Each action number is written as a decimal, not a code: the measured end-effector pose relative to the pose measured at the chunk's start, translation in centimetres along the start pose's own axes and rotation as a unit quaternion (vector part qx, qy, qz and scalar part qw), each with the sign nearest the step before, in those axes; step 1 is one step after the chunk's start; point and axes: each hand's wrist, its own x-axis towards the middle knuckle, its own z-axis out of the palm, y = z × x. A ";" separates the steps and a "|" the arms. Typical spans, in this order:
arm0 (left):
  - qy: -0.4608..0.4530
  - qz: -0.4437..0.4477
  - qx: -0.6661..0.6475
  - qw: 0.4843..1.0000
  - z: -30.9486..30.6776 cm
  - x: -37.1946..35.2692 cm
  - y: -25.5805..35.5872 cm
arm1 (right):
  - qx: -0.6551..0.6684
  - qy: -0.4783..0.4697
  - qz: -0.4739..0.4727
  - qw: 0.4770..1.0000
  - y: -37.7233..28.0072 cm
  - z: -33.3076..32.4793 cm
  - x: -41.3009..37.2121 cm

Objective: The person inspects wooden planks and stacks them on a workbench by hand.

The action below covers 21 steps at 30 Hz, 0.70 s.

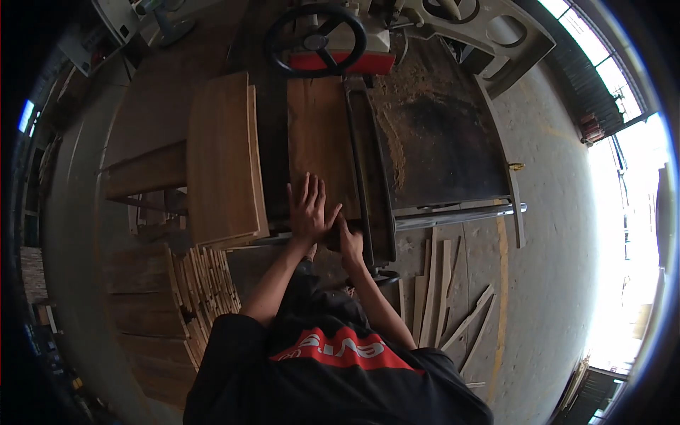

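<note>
A long wooden board lies on the machine table along a dark metal fence. My left hand rests flat on the near part of this board, fingers spread and pointing away from me. Close beside it, my right hand is at the board's near right corner by the fence. One digit of the right hand points forward along the board's edge. Its other fingers are mostly hidden and look curled round the near end.
A stack of wooden boards stands left of the machine. More stacked boards are lower left. A black handwheel rises at the far end. Sawdust lies on the right metal table. Wood strips lie on the floor beside a metal rail.
</note>
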 end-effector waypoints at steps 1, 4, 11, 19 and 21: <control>0.000 -0.008 -0.017 1.000 0.2 0.9 -0.3 | -0.003 0.005 0.008 1.000 0.2 0.5 1.2; 0.002 -0.029 -0.060 0.998 1.3 3.2 -1.6 | 0.023 0.011 0.036 0.999 0.2 2.0 4.4; 0.048 -0.094 -0.071 0.992 4.6 10.6 -4.7 | 0.109 -0.029 0.108 0.988 -4.9 5.2 11.2; 0.084 -0.116 -0.099 0.985 4.6 16.2 -7.3 | 0.096 0.004 0.009 0.995 -7.1 8.9 16.4; 0.079 -0.109 -0.099 0.986 3.4 17.3 -7.5 | 0.134 -0.021 -0.015 0.991 -7.3 9.1 18.2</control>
